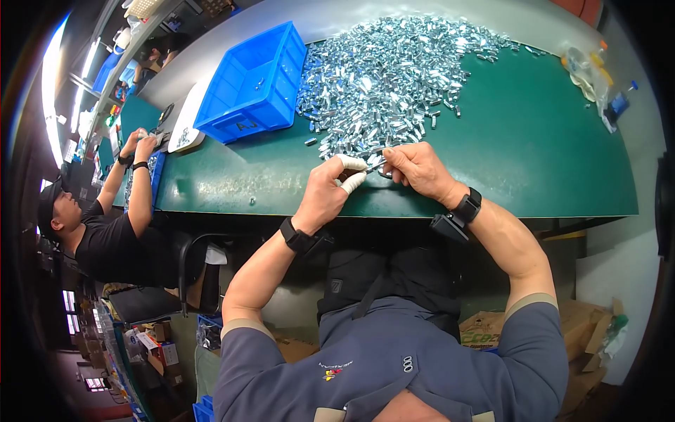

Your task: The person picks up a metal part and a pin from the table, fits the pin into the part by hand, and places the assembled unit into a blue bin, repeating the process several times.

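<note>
My left hand [328, 187], with white wraps on thumb and forefinger, pinches a small shiny metal part [371, 169] over the table's near edge. My right hand [420, 171] is closed and meets the left at that part. Between its thumb and fingers is a thin, dark piece whose kind is too small to tell. Just beyond both hands lies a large heap of small silvery metal parts [380, 77], spread over the green tabletop [520, 148]. Each wrist wears a black strap with a small box.
A blue plastic bin [242, 95], with a few parts inside, stands left of the heap. Beside it is a white tray [188, 116]. Plastic bags [587, 74] lie at the far right. A co-worker [105, 218] handles things at the left. Cardboard boxes [485, 329] sit below the table.
</note>
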Tool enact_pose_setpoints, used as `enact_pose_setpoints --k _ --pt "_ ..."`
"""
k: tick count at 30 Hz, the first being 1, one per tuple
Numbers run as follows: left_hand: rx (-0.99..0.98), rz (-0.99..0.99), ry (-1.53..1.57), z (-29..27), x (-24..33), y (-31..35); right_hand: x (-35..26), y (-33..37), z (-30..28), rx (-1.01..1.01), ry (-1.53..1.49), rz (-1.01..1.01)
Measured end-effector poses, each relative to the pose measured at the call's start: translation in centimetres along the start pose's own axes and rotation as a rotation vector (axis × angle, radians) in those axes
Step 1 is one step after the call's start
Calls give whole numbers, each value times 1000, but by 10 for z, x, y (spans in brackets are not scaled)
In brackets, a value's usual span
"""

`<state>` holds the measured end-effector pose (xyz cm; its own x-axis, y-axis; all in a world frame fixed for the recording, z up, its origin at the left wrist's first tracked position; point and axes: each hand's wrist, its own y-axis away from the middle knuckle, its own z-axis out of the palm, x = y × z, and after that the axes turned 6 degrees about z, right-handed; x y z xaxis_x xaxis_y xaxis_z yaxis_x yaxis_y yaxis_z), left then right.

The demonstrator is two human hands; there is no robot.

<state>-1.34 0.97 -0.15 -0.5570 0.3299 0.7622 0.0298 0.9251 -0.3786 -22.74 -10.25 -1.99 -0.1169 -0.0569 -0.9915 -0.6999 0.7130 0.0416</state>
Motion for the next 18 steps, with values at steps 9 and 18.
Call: enact_pose_setpoints --k 9,18 --pt "80 -107 186 15 -12 4 2 -1 3 27 66 -153" --pt "129 -87 219 34 -19 15 5 -7 2 -13 297 -313"
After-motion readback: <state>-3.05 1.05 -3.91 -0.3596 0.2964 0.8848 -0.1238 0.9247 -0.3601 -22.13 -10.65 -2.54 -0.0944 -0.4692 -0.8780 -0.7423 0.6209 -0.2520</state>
